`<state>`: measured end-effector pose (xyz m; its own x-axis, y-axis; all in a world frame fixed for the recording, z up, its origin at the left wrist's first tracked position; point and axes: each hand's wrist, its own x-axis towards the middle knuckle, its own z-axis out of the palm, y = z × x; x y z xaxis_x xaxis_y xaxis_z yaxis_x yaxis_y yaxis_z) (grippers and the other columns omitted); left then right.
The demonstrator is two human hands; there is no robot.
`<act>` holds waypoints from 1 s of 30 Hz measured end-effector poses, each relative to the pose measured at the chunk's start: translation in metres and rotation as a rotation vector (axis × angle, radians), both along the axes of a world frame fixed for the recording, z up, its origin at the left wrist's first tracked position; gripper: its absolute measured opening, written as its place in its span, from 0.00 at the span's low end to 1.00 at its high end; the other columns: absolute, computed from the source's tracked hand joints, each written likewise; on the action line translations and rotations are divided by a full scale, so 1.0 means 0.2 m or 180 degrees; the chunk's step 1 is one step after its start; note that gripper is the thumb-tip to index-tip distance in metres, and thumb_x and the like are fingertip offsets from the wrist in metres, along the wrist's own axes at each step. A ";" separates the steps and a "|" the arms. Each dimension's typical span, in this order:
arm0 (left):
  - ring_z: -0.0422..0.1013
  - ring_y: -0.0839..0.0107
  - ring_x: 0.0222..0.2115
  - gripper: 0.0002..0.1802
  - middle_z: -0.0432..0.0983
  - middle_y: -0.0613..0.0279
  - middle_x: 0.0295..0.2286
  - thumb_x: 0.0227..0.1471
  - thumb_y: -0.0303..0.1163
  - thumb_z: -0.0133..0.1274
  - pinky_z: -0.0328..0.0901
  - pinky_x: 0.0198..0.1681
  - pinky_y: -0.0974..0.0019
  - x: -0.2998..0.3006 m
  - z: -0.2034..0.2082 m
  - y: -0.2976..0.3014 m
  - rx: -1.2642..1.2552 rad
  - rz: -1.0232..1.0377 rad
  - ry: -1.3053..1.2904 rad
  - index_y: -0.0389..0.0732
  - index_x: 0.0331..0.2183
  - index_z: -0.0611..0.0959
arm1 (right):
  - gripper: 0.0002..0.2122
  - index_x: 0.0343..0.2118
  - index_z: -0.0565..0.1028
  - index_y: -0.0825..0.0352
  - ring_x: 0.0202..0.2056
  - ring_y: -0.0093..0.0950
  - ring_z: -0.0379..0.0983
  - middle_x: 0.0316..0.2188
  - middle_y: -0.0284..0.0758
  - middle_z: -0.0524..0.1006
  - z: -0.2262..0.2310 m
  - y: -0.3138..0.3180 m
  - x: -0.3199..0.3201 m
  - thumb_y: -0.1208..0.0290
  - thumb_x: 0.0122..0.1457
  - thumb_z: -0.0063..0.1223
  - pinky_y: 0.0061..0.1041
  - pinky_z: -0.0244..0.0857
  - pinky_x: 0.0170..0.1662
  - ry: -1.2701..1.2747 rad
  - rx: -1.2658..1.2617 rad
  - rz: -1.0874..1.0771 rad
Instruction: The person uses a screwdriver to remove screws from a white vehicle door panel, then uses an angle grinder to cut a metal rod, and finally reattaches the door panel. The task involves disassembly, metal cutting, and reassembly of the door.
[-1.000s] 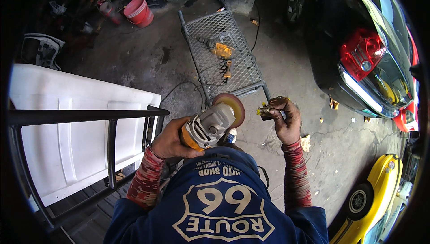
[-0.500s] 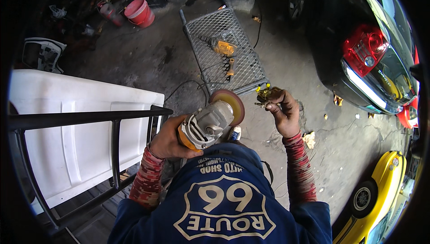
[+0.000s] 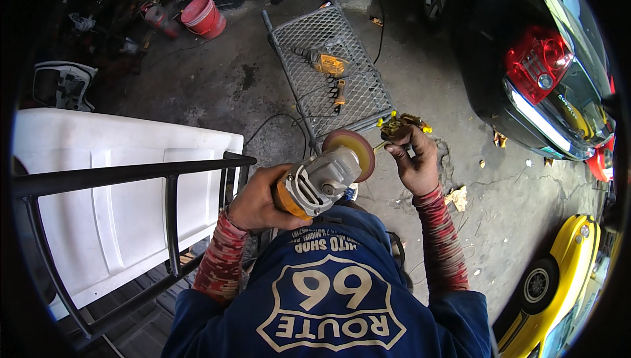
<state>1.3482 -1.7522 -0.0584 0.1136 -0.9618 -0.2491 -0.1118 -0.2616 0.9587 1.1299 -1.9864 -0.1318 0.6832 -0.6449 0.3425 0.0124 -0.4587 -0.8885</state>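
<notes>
My left hand (image 3: 264,200) is wrapped round the body of an angle grinder (image 3: 322,180). The grinder is grey and orange, and a round reddish-tan disc (image 3: 363,156) sits on its head. In my right hand (image 3: 415,162) is a small dark, brass-toned metal piece with bright yellow tips (image 3: 397,123). The thumb and fingers pinch it, so part of it is hidden. A thin end of the piece points down toward the disc's right edge; whether they touch I cannot tell.
A metal mesh rack (image 3: 309,36) lies ahead with a yellow power tool (image 3: 328,64) and another orange-handled tool (image 3: 340,95) on it. Black tube bars (image 3: 131,175) and a white panel (image 3: 125,207) stand at left. A dark car (image 3: 526,95) and a yellow car (image 3: 555,286) are at right.
My left hand has brought the angle grinder to the right, closer to my right hand. The yellow-tipped metal piece has turned and risen a little in my right hand's fingers.
</notes>
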 end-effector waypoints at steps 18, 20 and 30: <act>0.77 0.67 0.41 0.41 0.80 0.58 0.40 0.34 0.44 0.74 0.69 0.50 0.64 0.01 -0.02 0.00 0.0354 -0.0152 0.0352 0.33 0.48 0.78 | 0.08 0.29 0.72 0.70 0.32 0.37 0.77 0.28 0.38 0.78 -0.05 0.00 0.02 0.84 0.52 0.62 0.30 0.69 0.40 -0.0071 -0.0004 0.0114; 0.77 0.68 0.41 0.41 0.80 0.58 0.40 0.34 0.44 0.75 0.69 0.50 0.64 0.01 -0.03 0.01 0.0404 -0.0197 0.0404 0.33 0.48 0.78 | 0.08 0.29 0.72 0.70 0.32 0.37 0.77 0.28 0.38 0.78 -0.08 0.01 0.02 0.83 0.52 0.62 0.30 0.69 0.40 -0.0053 0.0100 0.0152; 0.76 0.69 0.43 0.42 0.80 0.58 0.41 0.34 0.41 0.75 0.68 0.52 0.64 -0.01 -0.03 0.11 0.0294 0.0114 0.0339 0.32 0.50 0.78 | 0.04 0.33 0.73 0.70 0.31 0.19 0.71 0.27 0.30 0.76 -0.19 0.08 0.06 0.76 0.64 0.56 0.22 0.66 0.36 -0.0431 0.1832 0.0291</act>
